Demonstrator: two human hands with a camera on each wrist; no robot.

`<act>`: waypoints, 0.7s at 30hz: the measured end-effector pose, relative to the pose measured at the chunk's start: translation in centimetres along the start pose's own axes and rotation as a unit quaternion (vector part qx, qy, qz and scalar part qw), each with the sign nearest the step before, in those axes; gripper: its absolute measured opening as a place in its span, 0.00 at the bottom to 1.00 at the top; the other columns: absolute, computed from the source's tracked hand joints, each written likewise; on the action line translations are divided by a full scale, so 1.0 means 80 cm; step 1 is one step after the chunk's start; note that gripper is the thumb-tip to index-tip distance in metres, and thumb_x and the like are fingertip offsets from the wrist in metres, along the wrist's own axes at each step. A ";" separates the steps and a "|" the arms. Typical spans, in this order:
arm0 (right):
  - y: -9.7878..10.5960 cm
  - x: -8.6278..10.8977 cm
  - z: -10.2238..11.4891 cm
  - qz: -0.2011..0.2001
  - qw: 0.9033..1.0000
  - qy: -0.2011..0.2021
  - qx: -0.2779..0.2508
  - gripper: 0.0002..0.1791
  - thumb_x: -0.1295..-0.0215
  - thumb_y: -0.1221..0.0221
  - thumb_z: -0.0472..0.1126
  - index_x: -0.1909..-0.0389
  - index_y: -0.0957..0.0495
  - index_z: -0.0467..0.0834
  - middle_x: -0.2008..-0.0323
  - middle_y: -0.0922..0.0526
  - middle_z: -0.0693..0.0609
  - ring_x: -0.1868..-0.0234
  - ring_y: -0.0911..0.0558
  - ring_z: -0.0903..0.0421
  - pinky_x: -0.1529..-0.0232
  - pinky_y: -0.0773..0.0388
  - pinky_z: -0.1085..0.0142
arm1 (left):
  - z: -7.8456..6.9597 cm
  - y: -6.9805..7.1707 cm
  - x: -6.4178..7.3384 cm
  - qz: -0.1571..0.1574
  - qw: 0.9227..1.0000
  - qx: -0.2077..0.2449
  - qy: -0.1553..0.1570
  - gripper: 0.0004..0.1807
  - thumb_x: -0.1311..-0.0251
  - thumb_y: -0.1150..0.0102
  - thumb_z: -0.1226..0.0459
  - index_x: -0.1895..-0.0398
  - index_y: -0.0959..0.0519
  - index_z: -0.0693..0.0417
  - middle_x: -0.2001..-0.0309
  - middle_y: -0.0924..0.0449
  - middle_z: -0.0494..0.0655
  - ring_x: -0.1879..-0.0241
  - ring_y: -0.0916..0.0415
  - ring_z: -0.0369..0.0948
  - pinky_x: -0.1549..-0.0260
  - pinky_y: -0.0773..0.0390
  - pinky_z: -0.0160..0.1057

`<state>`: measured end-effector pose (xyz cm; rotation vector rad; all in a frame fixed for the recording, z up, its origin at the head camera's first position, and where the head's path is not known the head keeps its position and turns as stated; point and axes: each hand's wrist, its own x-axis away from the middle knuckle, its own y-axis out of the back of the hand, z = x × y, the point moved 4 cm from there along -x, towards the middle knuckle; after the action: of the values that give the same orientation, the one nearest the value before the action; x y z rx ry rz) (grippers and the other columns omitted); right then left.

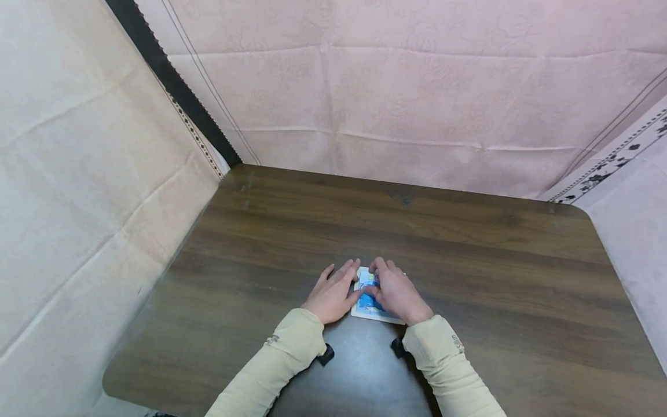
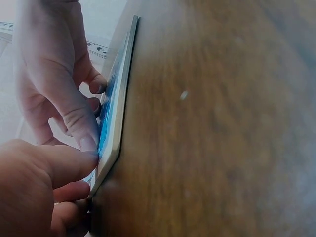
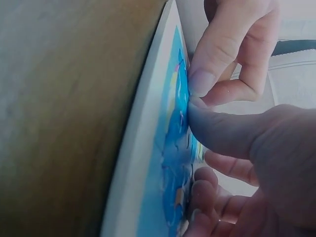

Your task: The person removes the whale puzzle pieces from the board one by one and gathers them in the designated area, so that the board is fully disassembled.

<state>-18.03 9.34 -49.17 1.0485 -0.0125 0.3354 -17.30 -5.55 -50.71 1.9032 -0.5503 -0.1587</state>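
A thin rectangular puzzle board (image 1: 370, 311) with a pale border and a blue picture lies flat on the table. Seams between its pieces show in the right wrist view, where the blue picture (image 3: 174, 123) is largest. My left hand (image 1: 329, 296) rests along the board's left side, fingers fairly straight and its thumb reaching over the picture. Over the right part, my right hand (image 1: 400, 293) touches the surface with bent fingertips and thumb. The two thumbs meet near the middle. Whether a loose piece lies beneath the fingertips is hidden.
The brown wooden table (image 1: 250, 289) has rounded corners and extends on all sides of the board. Pale pink cloth (image 1: 406, 98) hangs behind it, with more cloth at both sides. A dark strip (image 1: 177, 87) runs down the back left corner.
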 end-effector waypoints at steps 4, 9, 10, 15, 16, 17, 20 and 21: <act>0.001 -0.001 0.001 0.005 1.000 0.001 0.001 0.24 0.40 0.33 0.49 0.48 0.30 0.44 0.63 0.27 0.49 0.63 0.26 0.51 0.54 0.22 0.55 | 0.001 0.000 0.000 0.001 1.000 -0.002 0.003 0.37 0.31 0.47 0.48 0.25 0.45 0.51 0.28 0.39 0.44 0.25 0.54 0.39 0.29 0.55 0.54; 0.001 0.000 0.002 0.005 1.000 0.002 0.002 0.24 0.40 0.33 0.49 0.48 0.31 0.45 0.63 0.28 0.49 0.64 0.27 0.51 0.57 0.22 0.57 | 0.001 -0.001 0.000 -0.004 1.000 -0.001 0.002 0.36 0.31 0.47 0.48 0.26 0.43 0.50 0.27 0.41 0.44 0.25 0.54 0.40 0.29 0.54 0.54; 0.001 0.000 0.002 0.003 1.000 0.001 0.001 0.24 0.40 0.33 0.48 0.49 0.30 0.45 0.64 0.29 0.49 0.64 0.27 0.51 0.57 0.23 0.58 | 0.001 -0.001 0.000 -0.003 1.000 0.000 0.003 0.35 0.31 0.47 0.48 0.26 0.43 0.50 0.27 0.41 0.44 0.25 0.54 0.40 0.29 0.55 0.54; 0.000 0.002 0.005 -0.005 1.000 0.004 -0.004 0.18 0.40 0.33 0.47 0.54 0.28 0.45 0.61 0.29 0.48 0.63 0.27 0.49 0.56 0.23 0.53 | -0.001 -0.001 0.001 -0.005 1.000 0.005 0.002 0.36 0.32 0.47 0.48 0.26 0.44 0.51 0.27 0.41 0.45 0.25 0.54 0.40 0.29 0.55 0.54; -0.001 0.003 0.006 -0.008 1.000 0.005 -0.005 0.19 0.40 0.33 0.46 0.53 0.28 0.45 0.60 0.29 0.48 0.61 0.27 0.49 0.55 0.23 0.50 | -0.001 -0.001 0.001 -0.006 1.000 0.006 0.002 0.36 0.32 0.47 0.48 0.26 0.44 0.51 0.27 0.41 0.45 0.25 0.53 0.40 0.29 0.55 0.55; -0.001 0.003 0.007 -0.010 1.000 0.004 -0.008 0.20 0.39 0.33 0.46 0.52 0.28 0.44 0.58 0.28 0.47 0.60 0.26 0.48 0.53 0.24 0.47 | -0.001 0.000 0.001 -0.007 1.000 0.007 0.002 0.36 0.32 0.47 0.48 0.26 0.44 0.51 0.27 0.40 0.45 0.25 0.53 0.40 0.29 0.55 0.55; -0.002 0.005 0.007 -0.017 1.000 -0.001 -0.010 0.25 0.39 0.33 0.46 0.45 0.29 0.41 0.53 0.27 0.44 0.54 0.25 0.45 0.49 0.27 0.41 | -0.001 0.000 0.000 -0.010 1.000 0.004 0.000 0.32 0.32 0.47 0.48 0.30 0.38 0.50 0.26 0.42 0.45 0.26 0.53 0.40 0.29 0.54 0.55; -0.002 0.005 0.007 -0.018 1.000 -0.005 -0.013 0.26 0.39 0.33 0.46 0.44 0.29 0.40 0.52 0.27 0.44 0.53 0.25 0.45 0.47 0.28 0.40 | -0.001 -0.001 0.000 -0.010 1.000 0.003 0.000 0.30 0.32 0.47 0.48 0.32 0.36 0.49 0.26 0.43 0.45 0.25 0.53 0.40 0.29 0.54 0.55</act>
<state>-17.52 8.88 -48.96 1.0238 -0.0063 0.2963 -17.24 -5.49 -50.74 1.9151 -0.5332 -0.1710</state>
